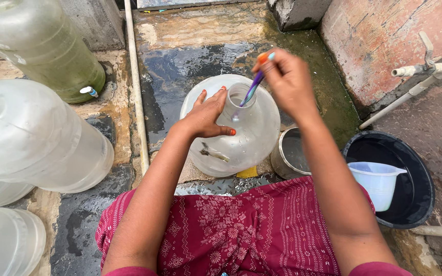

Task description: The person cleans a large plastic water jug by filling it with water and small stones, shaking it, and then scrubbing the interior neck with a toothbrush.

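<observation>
A large clear plastic water jar (241, 140) stands upright on the wet floor in front of my knees. My left hand (206, 115) grips its shoulder beside the neck. My right hand (287, 82) is above the neck, shut on a purple and orange toothbrush (253, 86) whose lower end reaches down into the jar's mouth. A dark scrap lies inside the jar near its lower left wall.
Several clear water jars (31, 135) lie at the left; one holds greenish water (52, 48). A steel pot (290, 153) sits right of the jar. A black tub (415, 174) holds a white plastic jug (377, 181). A tap (425, 66) juts from the right wall. A white pipe (135, 87) runs along the floor.
</observation>
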